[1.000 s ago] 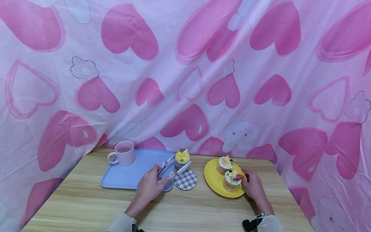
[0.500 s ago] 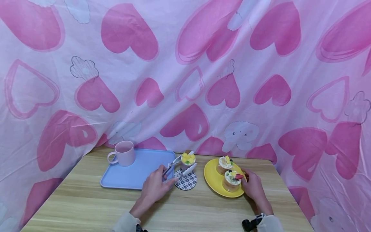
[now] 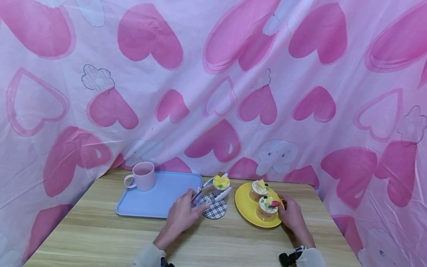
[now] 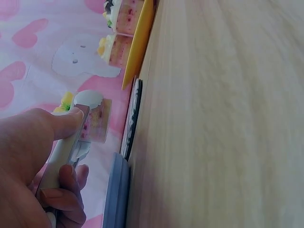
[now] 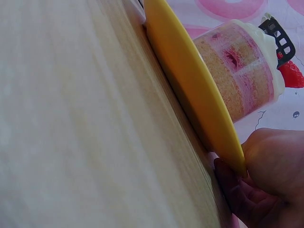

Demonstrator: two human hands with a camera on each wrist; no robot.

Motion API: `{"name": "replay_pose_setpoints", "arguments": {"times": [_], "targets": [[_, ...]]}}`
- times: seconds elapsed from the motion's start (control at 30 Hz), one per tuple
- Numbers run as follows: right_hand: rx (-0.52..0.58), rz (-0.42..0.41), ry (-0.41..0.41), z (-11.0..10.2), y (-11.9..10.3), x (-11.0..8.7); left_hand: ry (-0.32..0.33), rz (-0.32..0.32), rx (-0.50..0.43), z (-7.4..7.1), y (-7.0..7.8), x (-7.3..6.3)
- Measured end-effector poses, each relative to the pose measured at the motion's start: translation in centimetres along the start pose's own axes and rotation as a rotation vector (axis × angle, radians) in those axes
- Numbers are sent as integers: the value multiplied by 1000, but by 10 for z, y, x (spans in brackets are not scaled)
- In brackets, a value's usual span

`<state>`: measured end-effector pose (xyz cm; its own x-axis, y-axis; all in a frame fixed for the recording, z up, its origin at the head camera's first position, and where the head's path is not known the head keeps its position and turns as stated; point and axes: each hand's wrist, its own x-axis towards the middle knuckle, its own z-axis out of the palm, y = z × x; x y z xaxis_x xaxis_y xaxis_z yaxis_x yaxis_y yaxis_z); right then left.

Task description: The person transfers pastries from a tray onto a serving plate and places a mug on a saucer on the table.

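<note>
My left hand holds a pair of tongs with white tips. Between the tips is a clear dessert cup of layered cake topped with yellow fruit cubes. In the left wrist view, a gap shows between the cup's base and the round plaid coaster. The yellow plate carries two similar cake cups, one behind and one in front with a red strawberry piece. My right hand pinches the plate's right rim, thumb above and fingers beneath in the right wrist view.
A blue rectangular tray lies left of the coaster, with a pink mug on its back left corner. All stand on a wooden table. A pink heart-print curtain hangs close behind the table's back edge.
My left hand has moved right with the tongs, carrying the fruit-topped cup from beside the tray to over the back of the coaster. My right hand and the plate stay in place.
</note>
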<state>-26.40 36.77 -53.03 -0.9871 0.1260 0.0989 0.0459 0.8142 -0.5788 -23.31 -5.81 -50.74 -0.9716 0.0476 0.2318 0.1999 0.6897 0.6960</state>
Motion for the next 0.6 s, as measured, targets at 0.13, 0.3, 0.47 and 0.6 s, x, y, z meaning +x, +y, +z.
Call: {"name": "replay_pose_setpoints", "arguments": {"times": [0.13,0.3,0.47,0.6], "targets": [[-3,7,-2,1,0,0,-6,8,7,4,5,1],[-7,7,3,1,0,1,-11,10,13,9,11,3],[-9,10,4,2,0,1,-18,21,8,13,15,3],[-10,1,8,2,1,1,-18,34,16,16,16,3]]}}
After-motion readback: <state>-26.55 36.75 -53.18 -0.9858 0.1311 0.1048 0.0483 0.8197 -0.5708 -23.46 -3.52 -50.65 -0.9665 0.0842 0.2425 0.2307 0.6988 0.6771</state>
